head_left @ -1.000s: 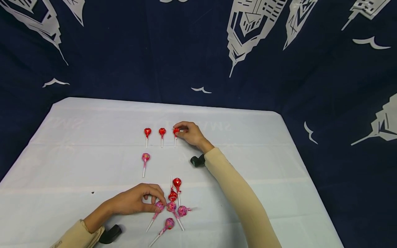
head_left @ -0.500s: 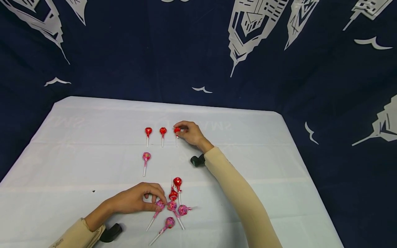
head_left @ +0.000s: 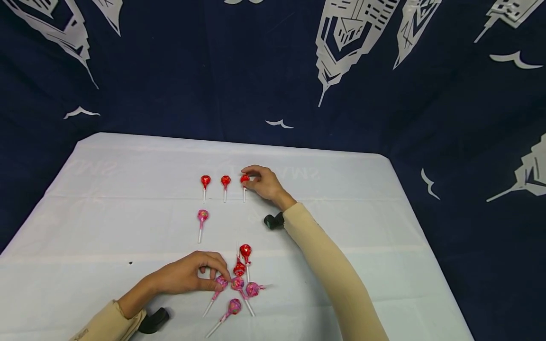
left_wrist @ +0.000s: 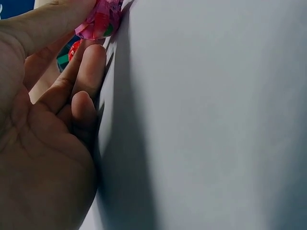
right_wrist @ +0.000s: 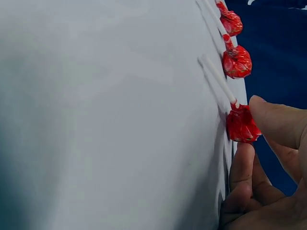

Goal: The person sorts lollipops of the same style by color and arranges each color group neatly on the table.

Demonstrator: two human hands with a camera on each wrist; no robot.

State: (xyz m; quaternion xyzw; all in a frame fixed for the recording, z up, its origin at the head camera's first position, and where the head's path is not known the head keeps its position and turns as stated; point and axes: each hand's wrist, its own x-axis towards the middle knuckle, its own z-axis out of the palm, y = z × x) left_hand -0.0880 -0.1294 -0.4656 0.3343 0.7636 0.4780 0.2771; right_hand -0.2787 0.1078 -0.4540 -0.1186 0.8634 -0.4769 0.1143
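Three red lollipops lie in a row on the white table (head_left: 106,189). My right hand (head_left: 262,182) pinches the head of the rightmost red lollipop (head_left: 244,179) (right_wrist: 241,125); the other two (head_left: 225,180) (head_left: 205,180) lie to its left. One pink lollipop (head_left: 202,216) lies alone below the row. Nearer me, my left hand (head_left: 192,274) pinches the head of a pink lollipop (head_left: 221,282) (left_wrist: 98,21) at the edge of a small heap of pink and red lollipops (head_left: 243,279).
A dark blue cloth with white prints (head_left: 273,71) hangs behind and around the table. A black wrist camera mount (head_left: 273,221) shows under my right sleeve, another (head_left: 153,320) under my left. A tiny dark speck (head_left: 130,263) lies at the left.
Both hands stay where they were, each still on its lollipop. Only the view has shifted slightly.
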